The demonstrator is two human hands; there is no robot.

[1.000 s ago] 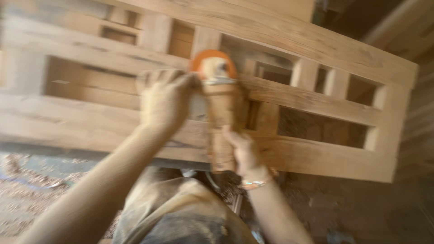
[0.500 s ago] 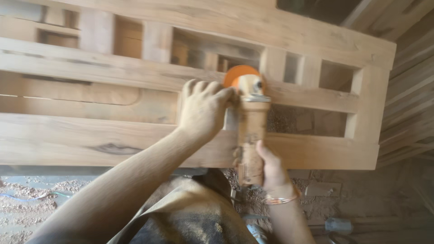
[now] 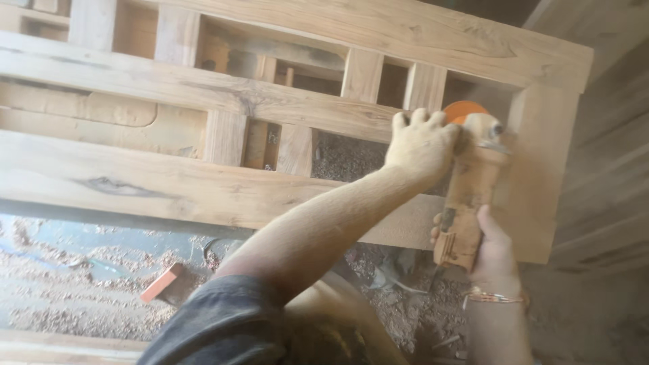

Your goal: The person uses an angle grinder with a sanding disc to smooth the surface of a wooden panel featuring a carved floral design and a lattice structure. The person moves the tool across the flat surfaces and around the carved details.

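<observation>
Dust-coated angle grinder (image 3: pixel 466 203) with orange disc guard runs near-to-far over the pale wooden frame's (image 3: pixel 270 101) right end — right hand (image 3: pixel 490 247) clenched on its near handle, left hand (image 3: pixel 422 145) gripping its far head.

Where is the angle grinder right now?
In the head view, the dust-coated angle grinder is at right, gripped by both hands, its orange disc guard against the wooden frame's right end.
</observation>
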